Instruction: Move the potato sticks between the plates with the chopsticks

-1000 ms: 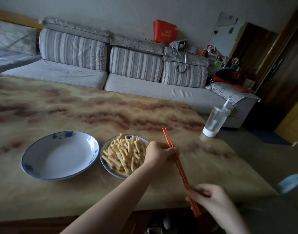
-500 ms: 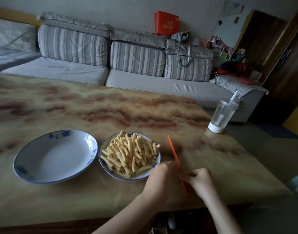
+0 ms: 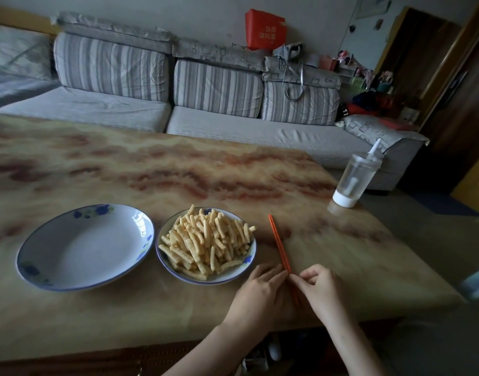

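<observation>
Two white plates with blue flower rims sit side by side on the marbled table. The left plate (image 3: 70, 278) holds nothing. The right plate (image 3: 246, 263) carries a heap of crinkled potato sticks (image 3: 205, 240). A pair of orange chopsticks (image 3: 279, 245) lies just right of that plate, tips pointing away from me. My left hand (image 3: 260, 291) and my right hand (image 3: 321, 290) meet at the near end of the chopsticks, fingers pinching them from both sides. The near ends are partly hidden between my hands.
A clear lidded cup with a straw (image 3: 355, 177) stands near the table's (image 3: 178, 172) far right corner. A striped grey sofa (image 3: 211, 90) runs behind the table. A pale blue object (image 3: 477, 286) shows past the right edge.
My left hand has come back from the potato stick plate to the near end of the chopsticks. The chopsticks have slid toward the table's front, and both hands now hold them there.
</observation>
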Tool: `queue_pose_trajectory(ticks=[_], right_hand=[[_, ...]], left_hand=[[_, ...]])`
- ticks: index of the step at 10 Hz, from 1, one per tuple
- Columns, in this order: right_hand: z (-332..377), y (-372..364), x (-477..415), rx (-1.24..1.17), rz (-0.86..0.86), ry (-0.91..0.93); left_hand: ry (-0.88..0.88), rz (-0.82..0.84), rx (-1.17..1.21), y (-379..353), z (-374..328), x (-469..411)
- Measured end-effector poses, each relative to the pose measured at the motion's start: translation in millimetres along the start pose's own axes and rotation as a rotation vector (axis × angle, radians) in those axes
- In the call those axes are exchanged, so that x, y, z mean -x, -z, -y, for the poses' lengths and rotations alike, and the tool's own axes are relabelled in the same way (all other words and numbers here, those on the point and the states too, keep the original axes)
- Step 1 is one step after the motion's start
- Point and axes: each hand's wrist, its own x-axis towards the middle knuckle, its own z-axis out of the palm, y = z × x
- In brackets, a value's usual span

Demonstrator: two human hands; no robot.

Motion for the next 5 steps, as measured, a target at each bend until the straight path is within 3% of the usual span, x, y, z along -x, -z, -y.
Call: queue_pose_trajectory(ticks=[4,5], right_hand=[[-15.4,-2.2,-2.5,-0.152,0.011,-0.015],[-1.6,8.8,3.1,-0.095,-0.049,0.029]], left_hand=[[-0.065,-0.115,-0.021,1.8,-0.2,-1.4],[-0.035,-0.025,0.212,11.6,-7.2,-4.9]])
